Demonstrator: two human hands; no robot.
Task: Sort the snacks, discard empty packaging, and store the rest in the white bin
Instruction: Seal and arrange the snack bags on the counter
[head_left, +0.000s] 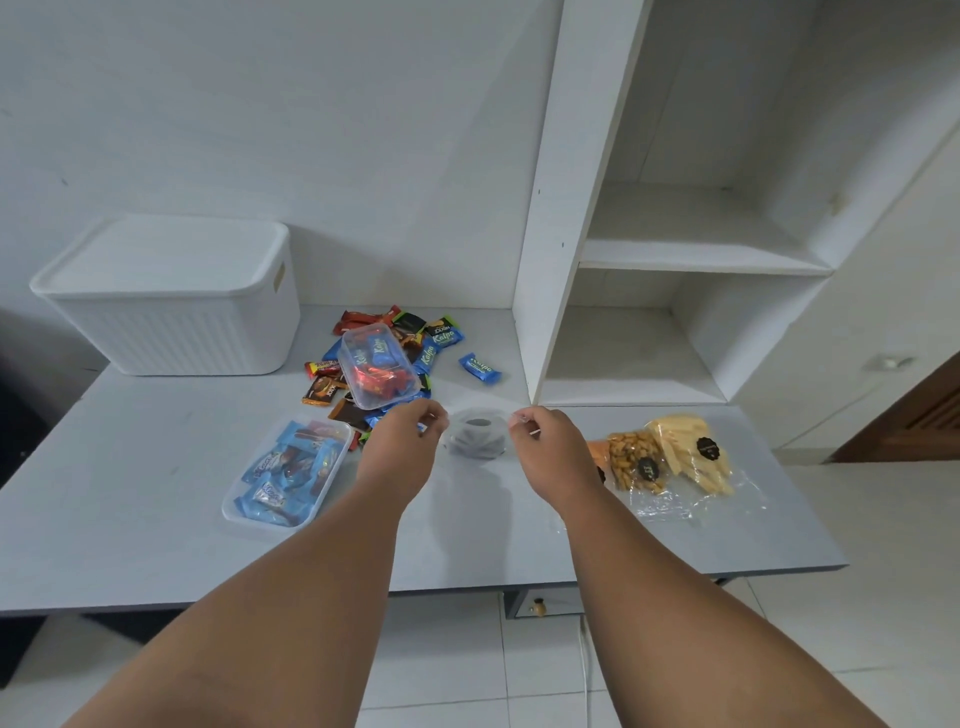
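Both my hands hold a clear, empty-looking plastic bag (478, 434) stretched between them above the desk. My left hand (415, 428) pinches its left edge and my right hand (540, 434) pinches its right edge. The white lidded bin (171, 296) stands shut at the back left. A pile of loose wrapped snacks (426, 338) lies in the middle, with a clear tub of snacks (379, 366) tilted on top. A second clear tub (285, 470) with blue-wrapped snacks sits in front of the pile. Bags of nuts (636, 457) and yellow chips (691, 452) lie to the right.
The grey desk (156, 493) has a front edge near me. White shelving (675, 244) rises at the back right, its upright panel standing just behind my hands. Crumpled clear plastic (691, 501) lies under the chip bags. A tiled floor shows below.
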